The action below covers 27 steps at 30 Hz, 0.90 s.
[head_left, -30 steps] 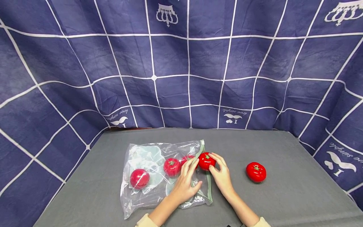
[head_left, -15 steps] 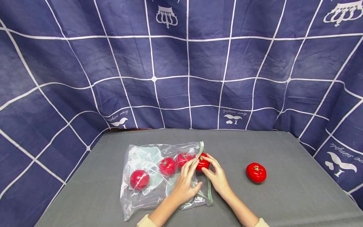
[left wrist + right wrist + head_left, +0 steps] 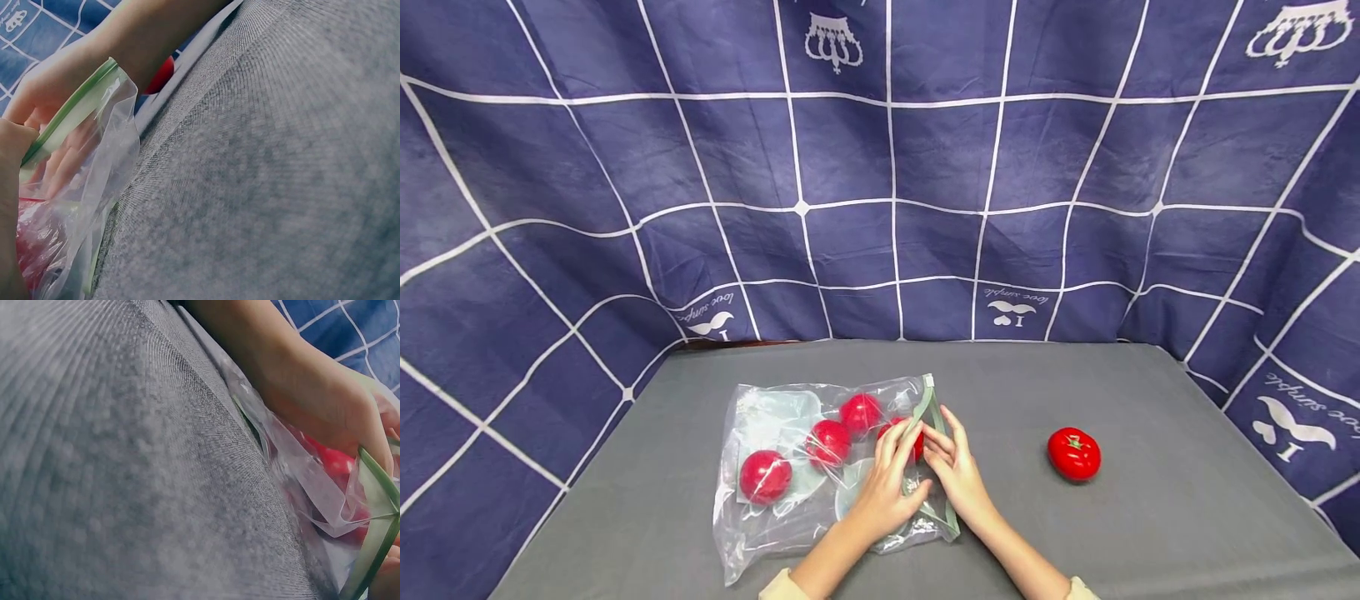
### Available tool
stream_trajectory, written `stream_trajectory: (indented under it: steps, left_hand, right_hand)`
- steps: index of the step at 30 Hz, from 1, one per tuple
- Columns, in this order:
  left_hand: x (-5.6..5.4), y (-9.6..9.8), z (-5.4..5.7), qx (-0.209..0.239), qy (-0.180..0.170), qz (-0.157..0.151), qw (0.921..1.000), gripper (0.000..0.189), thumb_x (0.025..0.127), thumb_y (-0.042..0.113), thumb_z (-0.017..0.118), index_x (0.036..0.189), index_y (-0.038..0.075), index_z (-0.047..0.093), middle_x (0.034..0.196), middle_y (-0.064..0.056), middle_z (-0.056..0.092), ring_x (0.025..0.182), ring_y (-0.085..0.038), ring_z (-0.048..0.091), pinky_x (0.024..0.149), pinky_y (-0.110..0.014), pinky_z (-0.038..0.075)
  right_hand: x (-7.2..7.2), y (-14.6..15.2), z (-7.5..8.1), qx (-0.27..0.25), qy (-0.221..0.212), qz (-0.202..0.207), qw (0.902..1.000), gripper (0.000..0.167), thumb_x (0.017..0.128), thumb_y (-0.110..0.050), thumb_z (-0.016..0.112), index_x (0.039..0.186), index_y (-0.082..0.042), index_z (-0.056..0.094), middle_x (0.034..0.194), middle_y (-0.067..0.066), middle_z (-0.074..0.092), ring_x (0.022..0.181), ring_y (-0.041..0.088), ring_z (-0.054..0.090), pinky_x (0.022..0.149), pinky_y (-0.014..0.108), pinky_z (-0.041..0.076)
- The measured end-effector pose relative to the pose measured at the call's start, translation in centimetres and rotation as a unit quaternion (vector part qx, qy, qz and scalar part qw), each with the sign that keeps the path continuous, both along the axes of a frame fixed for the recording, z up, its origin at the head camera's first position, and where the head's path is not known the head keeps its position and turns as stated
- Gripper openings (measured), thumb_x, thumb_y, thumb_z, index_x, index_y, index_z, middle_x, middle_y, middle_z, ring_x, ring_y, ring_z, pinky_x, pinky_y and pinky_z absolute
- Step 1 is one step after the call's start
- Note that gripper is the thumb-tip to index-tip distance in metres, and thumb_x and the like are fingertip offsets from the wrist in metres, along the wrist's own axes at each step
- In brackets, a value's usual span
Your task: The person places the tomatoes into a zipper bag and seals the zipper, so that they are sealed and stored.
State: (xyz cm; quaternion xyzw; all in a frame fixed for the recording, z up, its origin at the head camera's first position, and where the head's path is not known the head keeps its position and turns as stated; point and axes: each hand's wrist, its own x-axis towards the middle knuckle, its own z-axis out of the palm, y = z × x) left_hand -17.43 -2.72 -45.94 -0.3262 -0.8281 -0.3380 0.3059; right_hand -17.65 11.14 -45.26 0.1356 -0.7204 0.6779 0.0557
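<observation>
A clear zip bag [image 3: 752, 533] lies flat on the table, its green-edged mouth facing right. Inside are several red tomatoes, among them one tomato [image 3: 765, 477] at the left and another tomato [image 3: 861, 414] at the back. My left hand [image 3: 883, 492] lies over the bag near its mouth and pinches the green zip edge [image 3: 75, 106], lifting it. My right hand [image 3: 958, 479] reaches in through the mouth with fingers fairly straight, close against a tomato [image 3: 917, 447] that my left fingers partly cover. Whether they touch is hard to tell.
One more tomato [image 3: 1074, 454] sits outside the bag, to the right on the grey table cover [image 3: 1180, 500]. A blue curtain [image 3: 940, 167] with white grid lines hangs behind the table and along both sides.
My right hand has moved left into the bag's mouth, taking the tomato it gripped inside. Two tomatoes in the bag have rolled left and back. The left hand has stayed nearly still.
</observation>
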Motion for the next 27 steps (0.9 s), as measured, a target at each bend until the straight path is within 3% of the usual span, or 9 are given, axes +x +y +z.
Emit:
stream_trajectory:
  steps: [7,13,18,22,27]
  left_hand:
    - [0.1,-0.1,0.1,-0.009,-0.007,-0.007,0.9999,0.082,0.066,0.013,0.074,0.137,0.005,0.035,0.136,-0.015,0.034,0.123,-0.029,0.037,0.089,-0.041,0.048]
    - [0.1,-0.1,0.1,-0.01,-0.016,-0.003,0.9998,0.083,0.066,0.012,0.074,0.138,0.007,0.034,0.136,-0.016,0.035,0.123,-0.029,0.037,0.09,-0.043,0.047]
    - [0.1,-0.2,0.1,-0.004,-0.009,0.013,0.9999,0.083,0.065,0.013,0.075,0.138,0.009,0.036,0.135,-0.014,0.037,0.122,-0.028,0.038,0.09,-0.042,0.047]
    - [0.0,-0.2,0.2,0.008,-0.024,0.011,0.9996,0.081,0.065,0.012,0.075,0.137,0.008,0.038,0.136,-0.012,0.037,0.123,-0.027,0.038,0.091,-0.042,0.046]
    - [0.1,-0.1,0.3,0.007,-0.042,0.002,0.9991,0.081,0.067,0.013,0.074,0.138,0.011,0.036,0.135,-0.011,0.037,0.124,-0.026,0.037,0.092,-0.041,0.045]
  right_hand:
    - [0.3,-0.1,-0.1,0.004,-0.045,0.013,0.9989,0.053,0.089,-0.007,0.05,0.138,-0.008,0.028,0.13,0.029,0.045,0.116,0.042,0.05,0.084,0.027,0.052]
    - [0.2,0.0,-0.1,-0.011,-0.048,-0.002,0.9988,0.049,0.09,-0.004,0.044,0.137,-0.004,0.028,0.118,0.031,0.053,0.099,0.035,0.062,0.075,0.03,0.055]
    - [-0.1,0.1,0.2,-0.021,-0.06,-0.012,0.9979,0.04,0.093,-0.007,0.042,0.132,-0.004,0.036,0.114,0.029,0.057,0.096,0.032,0.064,0.073,0.03,0.055]
    - [-0.3,0.5,0.7,-0.002,-0.037,-0.025,0.999,0.038,0.094,-0.017,0.045,0.129,-0.002,0.042,0.117,0.026,0.057,0.104,0.033,0.06,0.08,0.03,0.053]
    - [-0.2,2.0,1.2,0.037,0.001,-0.064,0.9973,0.036,0.093,-0.017,0.047,0.126,-0.002,0.048,0.122,0.018,0.058,0.115,0.018,0.055,0.09,0.015,0.044]
